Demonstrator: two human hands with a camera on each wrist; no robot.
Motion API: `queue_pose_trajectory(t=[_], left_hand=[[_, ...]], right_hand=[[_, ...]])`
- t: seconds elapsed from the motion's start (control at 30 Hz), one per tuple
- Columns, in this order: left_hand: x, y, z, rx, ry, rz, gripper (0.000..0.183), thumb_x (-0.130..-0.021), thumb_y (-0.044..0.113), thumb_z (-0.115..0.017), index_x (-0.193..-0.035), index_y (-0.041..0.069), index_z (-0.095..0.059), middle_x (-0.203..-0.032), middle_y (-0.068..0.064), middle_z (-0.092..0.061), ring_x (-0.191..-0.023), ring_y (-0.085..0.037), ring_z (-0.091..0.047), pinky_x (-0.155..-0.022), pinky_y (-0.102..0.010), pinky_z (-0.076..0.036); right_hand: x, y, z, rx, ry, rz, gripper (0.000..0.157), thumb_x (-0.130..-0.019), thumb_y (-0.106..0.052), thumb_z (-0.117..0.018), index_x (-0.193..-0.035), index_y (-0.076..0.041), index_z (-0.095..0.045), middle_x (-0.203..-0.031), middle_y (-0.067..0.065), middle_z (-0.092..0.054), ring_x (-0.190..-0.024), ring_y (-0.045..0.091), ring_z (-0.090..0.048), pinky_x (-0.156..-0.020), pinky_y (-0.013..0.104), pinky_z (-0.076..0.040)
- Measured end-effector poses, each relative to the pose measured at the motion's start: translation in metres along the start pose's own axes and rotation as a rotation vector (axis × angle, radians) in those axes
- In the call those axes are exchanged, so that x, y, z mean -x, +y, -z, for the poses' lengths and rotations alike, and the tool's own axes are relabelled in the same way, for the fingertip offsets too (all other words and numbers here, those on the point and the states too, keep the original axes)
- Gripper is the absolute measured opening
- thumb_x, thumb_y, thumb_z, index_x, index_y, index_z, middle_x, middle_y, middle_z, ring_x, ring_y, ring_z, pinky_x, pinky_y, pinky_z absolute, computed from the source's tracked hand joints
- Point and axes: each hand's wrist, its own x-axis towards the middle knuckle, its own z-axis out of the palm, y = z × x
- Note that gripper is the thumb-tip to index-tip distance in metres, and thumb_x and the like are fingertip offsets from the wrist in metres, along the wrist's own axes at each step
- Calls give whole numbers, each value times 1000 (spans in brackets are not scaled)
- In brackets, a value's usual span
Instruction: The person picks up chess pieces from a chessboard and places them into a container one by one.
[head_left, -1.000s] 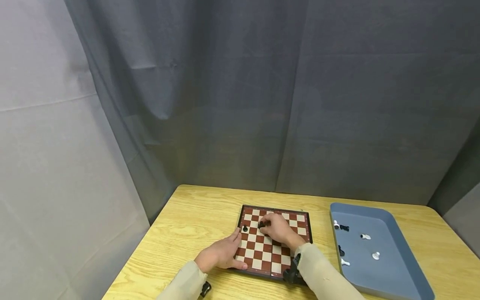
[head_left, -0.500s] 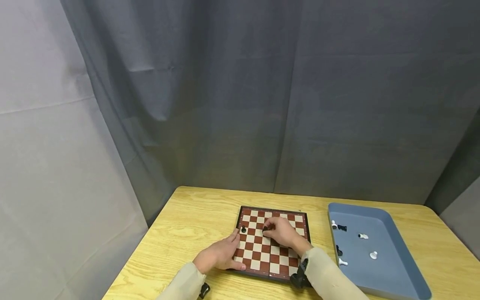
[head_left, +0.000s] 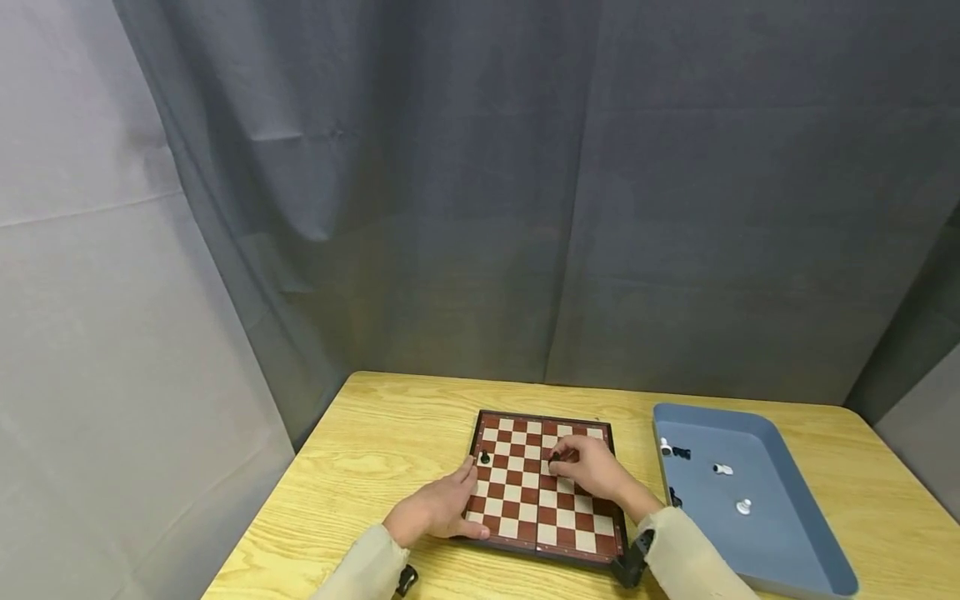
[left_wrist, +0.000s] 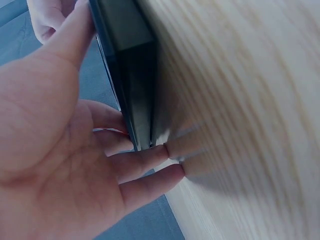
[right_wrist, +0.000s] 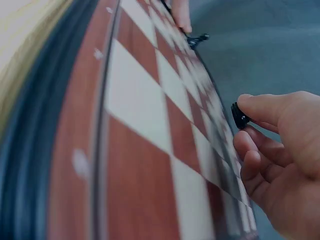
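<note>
A red-and-cream chessboard (head_left: 517, 490) with a dark rim lies on the table. My left hand (head_left: 442, 502) rests at its near left corner, fingers extended along the left side and thumb at the front edge. In the left wrist view, the fingers (left_wrist: 145, 190) reach past the board's dark side (left_wrist: 137, 80) to the tabletop. My right hand (head_left: 596, 471) pinches a small black chess piece (right_wrist: 240, 116) between thumb and fingers, over the board's right half. Its upper part is hidden by the fingers. One black pawn (head_left: 485, 457) stands near the board's left edge.
A blue-grey tray (head_left: 813, 533) sits to the right. In it lie several chess pieces, among them a white one (head_left: 743, 506) and a black one (head_left: 681, 452). The wooden table (head_left: 405, 417) ends at a grey curtain (head_left: 450, 208) behind.
My right hand has carried the black chess piece rightward across the board, from its left half past the centre fold. The left hand has stayed at the corner.
</note>
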Motion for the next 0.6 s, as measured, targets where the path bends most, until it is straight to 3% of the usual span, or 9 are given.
queue_pose_trajectory(t=[0.3,0.6], left_hand=[[0,1,-1,8,-6,8,103,-78,63,-61,-150,3,-20,-157,-13,-8,-136,-28,-31,-106,-36,-35],[1,4,-1,9,-13,5,102,-78,64,-60,-151,3,-21,-157,-13,-8,-137,-28,-30,-106,-36,-34]], right_hand=[[24,1,42,-1,-5,23,7,-89,-13,-67,-94,-9,-66,-84,-2,-60,-72,15,-57,-57,28,-48],[53,5,83,14,22,-79,14,-88,-19,-69,-97,-8,-66,-85,-2,-61,-77,14,-57,-62,31,-48]])
